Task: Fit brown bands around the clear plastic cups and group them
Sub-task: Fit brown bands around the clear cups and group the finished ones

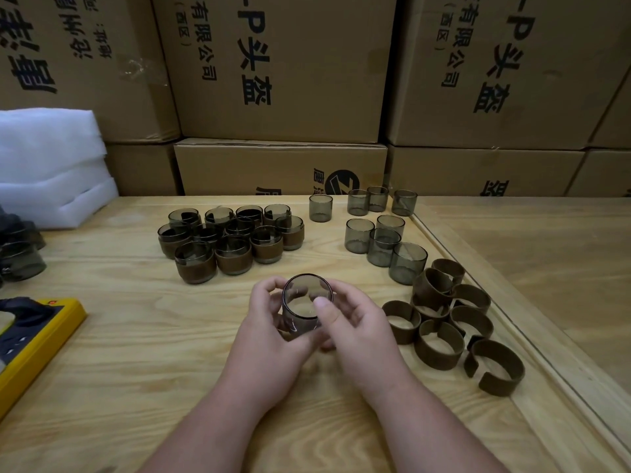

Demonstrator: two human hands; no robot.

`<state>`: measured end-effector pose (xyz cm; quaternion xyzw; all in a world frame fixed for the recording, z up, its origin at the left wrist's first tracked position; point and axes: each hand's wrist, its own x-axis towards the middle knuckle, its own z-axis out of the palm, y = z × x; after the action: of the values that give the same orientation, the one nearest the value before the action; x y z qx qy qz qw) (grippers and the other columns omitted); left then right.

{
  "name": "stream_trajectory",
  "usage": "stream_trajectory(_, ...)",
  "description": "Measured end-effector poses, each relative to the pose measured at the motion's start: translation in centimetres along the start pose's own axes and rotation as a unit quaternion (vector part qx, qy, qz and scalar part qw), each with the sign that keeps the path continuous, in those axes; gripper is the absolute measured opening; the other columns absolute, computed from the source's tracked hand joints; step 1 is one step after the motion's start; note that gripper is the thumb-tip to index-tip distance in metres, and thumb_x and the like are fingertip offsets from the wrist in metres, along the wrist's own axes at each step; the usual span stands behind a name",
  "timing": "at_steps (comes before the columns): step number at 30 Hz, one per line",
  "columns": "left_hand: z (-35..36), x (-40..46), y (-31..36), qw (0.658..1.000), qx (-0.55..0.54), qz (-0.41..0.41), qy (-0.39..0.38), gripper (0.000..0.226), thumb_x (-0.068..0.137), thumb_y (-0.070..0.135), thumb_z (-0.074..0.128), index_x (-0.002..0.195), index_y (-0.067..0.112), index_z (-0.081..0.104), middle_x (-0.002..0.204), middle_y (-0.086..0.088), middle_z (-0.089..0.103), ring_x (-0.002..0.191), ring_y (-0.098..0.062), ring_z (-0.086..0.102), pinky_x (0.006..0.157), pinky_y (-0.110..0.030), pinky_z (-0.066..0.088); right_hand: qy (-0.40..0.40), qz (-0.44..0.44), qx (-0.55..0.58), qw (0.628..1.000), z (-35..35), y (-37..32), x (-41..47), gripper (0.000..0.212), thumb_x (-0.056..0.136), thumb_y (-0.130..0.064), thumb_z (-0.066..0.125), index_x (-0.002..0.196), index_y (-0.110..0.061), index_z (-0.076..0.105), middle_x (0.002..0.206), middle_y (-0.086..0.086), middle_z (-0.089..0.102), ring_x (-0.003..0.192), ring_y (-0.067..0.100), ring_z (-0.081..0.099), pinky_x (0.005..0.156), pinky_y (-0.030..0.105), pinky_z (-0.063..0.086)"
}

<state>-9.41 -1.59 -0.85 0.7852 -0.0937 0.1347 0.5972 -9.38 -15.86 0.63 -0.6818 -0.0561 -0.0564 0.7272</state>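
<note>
Both hands hold one clear smoky plastic cup (305, 303) over the middle of the wooden table (143, 343), its mouth tilted toward me. My left hand (269, 339) curls round its left side. My right hand (355, 331) grips the right side, thumb lying across the rim. No band shows on this cup. A cluster of several banded cups (228, 242) stands behind the hands to the left. Several bare cups (379, 233) stand at the back right. Loose brown bands (447, 322) lie in a heap at the right.
Stacked cardboard boxes (283, 80) wall off the back of the table. White foam sheets (51, 165) are piled at the far left, with more dark cups (20, 254) below them. A yellow tray (37, 339) sits at the left edge. A raised wooden ledge (532, 268) borders the right side.
</note>
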Motion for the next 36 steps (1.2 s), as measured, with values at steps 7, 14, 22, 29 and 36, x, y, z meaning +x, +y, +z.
stream_trajectory(7, 0.0, -0.3, 0.0, 0.998, 0.055, -0.003, -0.032, 0.068, 0.064, 0.032, 0.08, 0.116, 0.055, 0.042, 0.113, 0.023, 0.068, 0.086, -0.004, 0.074, 0.08, -0.041, 0.06, -0.012, -0.026, -0.059, 0.998, 0.1, 0.2, -0.4, 0.066, 0.055, -0.057, 0.084, 0.114, -0.035, 0.066, 0.109, -0.015, 0.073, 0.098, 0.007, 0.072, 0.084, 0.027, 0.059)
stream_trajectory(14, 0.4, -0.8, 0.9, 0.993, 0.083, 0.026, -0.081, 0.062, 0.062, 0.045, 0.071, 0.119, 0.051, 0.049, 0.112, 0.028, 0.067, 0.093, -0.001, 0.069, 0.081, -0.033, 0.058, 0.036, -0.024, -0.065, 0.997, -0.5, -0.4, -0.3, 0.051, 0.055, -0.072, 0.082, 0.086, -0.036, 0.065, 0.082, -0.014, 0.073, 0.076, 0.003, 0.071, 0.063, 0.019, 0.055)
stream_trajectory(22, -0.3, -0.6, 0.7, 0.998, -0.027, 0.018, -0.062, 0.07, 0.05, 0.051, 0.092, 0.115, 0.05, 0.063, 0.115, 0.012, 0.07, 0.096, -0.022, 0.069, 0.083, -0.037, 0.059, 0.074, 0.098, 0.003, 0.992, -0.9, -1.1, -0.4, 0.052, 0.102, -0.062, 0.041, 0.088, -0.026, 0.075, 0.087, 0.003, 0.079, 0.078, 0.016, 0.077, 0.063, 0.032, 0.058)
stream_trajectory(29, -0.5, -0.4, 0.7, 0.992, -0.117, 0.033, -0.016, 0.048, 0.07, 0.052, 0.073, 0.117, 0.043, 0.065, 0.104, 0.004, 0.07, 0.091, -0.017, 0.069, 0.079, -0.026, 0.057, -0.047, 0.025, -0.029, 0.998, -0.1, -1.4, -0.8, 0.046, 0.084, -0.074, 0.048, 0.087, -0.034, 0.072, 0.069, -0.004, 0.068, 0.059, 0.016, 0.06, 0.049, 0.022, 0.044)
stream_trajectory(36, -0.2, 0.0, 0.8, 0.977, -0.199, -0.028, 0.066, 0.024, 0.095, 0.049, 0.053, 0.1, 0.035, 0.072, 0.105, 0.0, 0.077, 0.093, -0.017, 0.076, 0.072, -0.03, 0.062, -0.109, -0.009, -0.017, 0.994, 1.0, -0.5, -1.0, 0.033, 0.073, -0.053, 0.073, 0.106, -0.051, 0.068, 0.091, -0.016, 0.073, 0.07, 0.006, 0.063, 0.062, 0.023, 0.052)
